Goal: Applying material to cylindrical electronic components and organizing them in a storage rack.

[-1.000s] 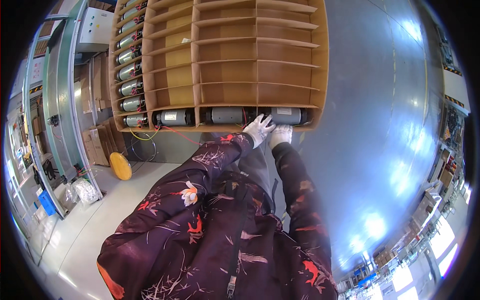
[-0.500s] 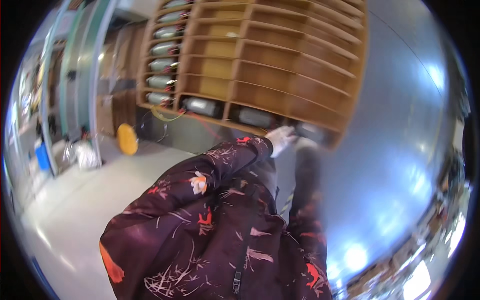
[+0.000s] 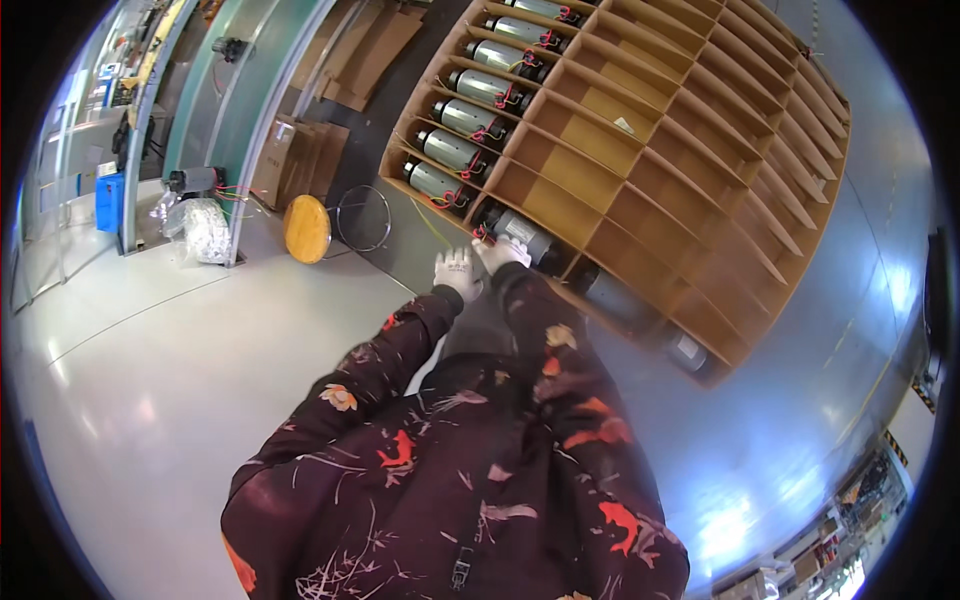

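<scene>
Both my arms, in dark flower-patterned sleeves and white gloves, reach up to the bottom row of a wooden cubby shelf [image 3: 640, 170]. My right hand [image 3: 502, 253] lies on the front end of a silver cylinder [image 3: 527, 232] with red and black wires, fingers curled over it. My left hand [image 3: 458, 271] hovers just left of it, below the shelf's lower edge, with nothing visible in it. Two more dark cylinders [image 3: 612, 296] lie in the cubbies to the right.
Several silver cylinders [image 3: 470, 88] fill the shelf's left column; most other cubbies hold nothing. A round yellow stool top [image 3: 306, 229], a wire ring [image 3: 361, 217], cardboard boxes [image 3: 288, 160], a plastic-wrapped bundle [image 3: 205, 228] and a blue bin [image 3: 109, 200] stand on the pale floor at left.
The view has swung, so the shelf now tilts. Both hands have shifted left along the bottom row, from a cylinder further right to this one.
</scene>
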Available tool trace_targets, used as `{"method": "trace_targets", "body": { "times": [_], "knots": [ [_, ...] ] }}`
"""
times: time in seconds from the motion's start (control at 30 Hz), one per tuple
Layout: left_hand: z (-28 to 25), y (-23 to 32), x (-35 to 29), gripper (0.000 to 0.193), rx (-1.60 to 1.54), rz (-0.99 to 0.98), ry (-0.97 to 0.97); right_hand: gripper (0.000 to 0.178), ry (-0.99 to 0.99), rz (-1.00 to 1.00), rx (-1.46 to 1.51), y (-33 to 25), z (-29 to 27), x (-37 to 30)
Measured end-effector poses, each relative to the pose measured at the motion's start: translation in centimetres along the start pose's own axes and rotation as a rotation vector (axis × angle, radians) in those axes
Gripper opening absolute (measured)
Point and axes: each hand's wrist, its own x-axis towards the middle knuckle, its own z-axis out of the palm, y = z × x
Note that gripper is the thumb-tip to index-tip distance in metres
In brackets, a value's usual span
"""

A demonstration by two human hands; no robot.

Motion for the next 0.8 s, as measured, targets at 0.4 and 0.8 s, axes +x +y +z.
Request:
{"method": "trace_targets", "body": {
  "times": [0.4, 0.8],
  "knots": [
    [-3.9, -4.4, 2.4, 0.064, -0.153, 0.589, 0.168, 0.048, -0.098, -0.018, -0.062, 4.3, 3.1, 5.5],
    [-3.2, -3.9, 7.2, 0.044, 0.304, 0.807, 0.091, 0.039, 0.049, 0.17, -0.259, 3.6, -2.4, 2.2]
  ]
}}
